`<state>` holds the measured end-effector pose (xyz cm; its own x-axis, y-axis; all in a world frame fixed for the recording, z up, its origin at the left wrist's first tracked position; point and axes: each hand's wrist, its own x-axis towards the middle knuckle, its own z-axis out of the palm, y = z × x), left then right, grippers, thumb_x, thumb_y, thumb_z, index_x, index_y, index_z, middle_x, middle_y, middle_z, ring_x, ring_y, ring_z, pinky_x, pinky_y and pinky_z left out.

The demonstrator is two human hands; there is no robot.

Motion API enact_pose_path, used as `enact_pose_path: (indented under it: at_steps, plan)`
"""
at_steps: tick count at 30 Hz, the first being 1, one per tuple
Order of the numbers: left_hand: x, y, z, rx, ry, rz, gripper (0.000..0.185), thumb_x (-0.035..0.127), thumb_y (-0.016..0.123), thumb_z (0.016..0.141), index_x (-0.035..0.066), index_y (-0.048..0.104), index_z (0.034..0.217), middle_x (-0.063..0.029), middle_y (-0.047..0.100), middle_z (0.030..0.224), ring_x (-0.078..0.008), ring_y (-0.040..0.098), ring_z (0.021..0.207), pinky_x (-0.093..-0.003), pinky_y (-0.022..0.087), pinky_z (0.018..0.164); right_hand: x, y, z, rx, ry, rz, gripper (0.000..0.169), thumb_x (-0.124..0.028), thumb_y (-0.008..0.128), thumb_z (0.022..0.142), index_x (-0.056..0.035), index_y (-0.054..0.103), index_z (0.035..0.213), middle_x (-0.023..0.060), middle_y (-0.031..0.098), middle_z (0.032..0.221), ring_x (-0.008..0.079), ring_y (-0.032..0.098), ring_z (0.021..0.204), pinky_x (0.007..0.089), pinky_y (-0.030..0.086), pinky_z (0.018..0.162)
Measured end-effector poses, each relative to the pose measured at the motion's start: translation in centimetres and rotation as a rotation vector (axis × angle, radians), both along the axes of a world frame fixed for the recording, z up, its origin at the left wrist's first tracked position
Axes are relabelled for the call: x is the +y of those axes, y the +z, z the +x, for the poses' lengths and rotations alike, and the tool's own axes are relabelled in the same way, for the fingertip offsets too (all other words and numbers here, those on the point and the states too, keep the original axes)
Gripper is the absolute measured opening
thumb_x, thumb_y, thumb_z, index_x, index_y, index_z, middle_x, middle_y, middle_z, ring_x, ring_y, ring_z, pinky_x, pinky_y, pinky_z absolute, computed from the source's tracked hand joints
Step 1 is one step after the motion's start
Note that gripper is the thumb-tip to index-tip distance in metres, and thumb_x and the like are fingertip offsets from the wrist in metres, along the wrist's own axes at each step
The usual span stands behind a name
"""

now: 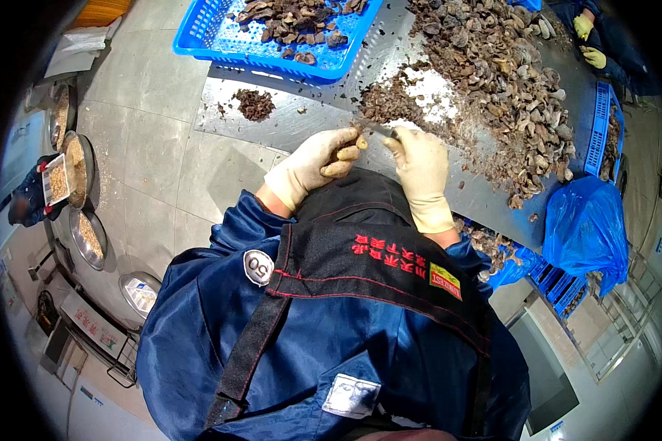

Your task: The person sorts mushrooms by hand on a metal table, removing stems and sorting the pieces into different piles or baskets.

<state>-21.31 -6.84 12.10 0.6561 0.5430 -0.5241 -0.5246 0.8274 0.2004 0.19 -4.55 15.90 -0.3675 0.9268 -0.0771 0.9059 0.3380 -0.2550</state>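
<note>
My left hand, in a cream glove, pinches a small brown dried piece, perhaps mushroom, over the near edge of the metal table. In my right hand, gloved alike, is a knife with its blade pointing left against that piece. Just beyond the hands lies a heap of brown crumbs. A large pile of dried brown pieces spreads to the right. Trimmed dark chunks lie in the blue perforated plastic basket at the far left of the table.
A small crumb pile lies left of the hands. The blue plastic bag and a blue crate are at the right. A co-worker's gloved hands show top right. Another person holds a tray near metal bowls at left.
</note>
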Motion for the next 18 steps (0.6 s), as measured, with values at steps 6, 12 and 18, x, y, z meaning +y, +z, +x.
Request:
enact_pose_path:
  at_steps: [6, 12, 18]
  plan:
    - [0.3, 2.1, 0.6, 0.407, -0.052, 0.222, 0.029, 0.029, 0.053, 0.104, 0.001, 0.060, 0.102, 0.0017, 0.047, 0.065, -0.0066, 0.035, 0.043, -0.0229, 0.029, 0.042, 0.0, -0.3, 0.5, 0.231, -0.015, -0.031, 0.034, -0.045, 0.062, 0.093, -0.0123, 0.068, 0.099, 0.0133, 0.068, 0.081, 0.0355, 0.065, 0.076, 0.0469, 0.050, 0.066]
    - [-0.1, 1.8, 0.8, 0.590, -0.097, 0.348, 0.030, 0.030, 0.055, 0.103, 0.000, 0.060, 0.099, 0.0006, 0.048, 0.066, -0.0084, 0.041, 0.045, -0.0251, 0.033, 0.043, -0.3, 0.6, -0.7, 0.131, 0.038, -0.024, 0.033, -0.043, 0.061, 0.093, -0.0110, 0.067, 0.092, 0.0115, 0.066, 0.076, 0.0341, 0.066, 0.075, 0.0461, 0.051, 0.066]
    - [-0.2, 2.8, 0.6, 0.504, -0.094, 0.331, 0.029, 0.027, 0.051, 0.103, 0.000, 0.059, 0.100, 0.0007, 0.048, 0.066, -0.0081, 0.040, 0.045, -0.0237, 0.032, 0.042, -0.1, -0.4, 0.9, 0.147, -0.115, -0.014, 0.034, -0.043, 0.061, 0.094, -0.0098, 0.068, 0.093, 0.0125, 0.067, 0.080, 0.0351, 0.065, 0.077, 0.0469, 0.050, 0.067]
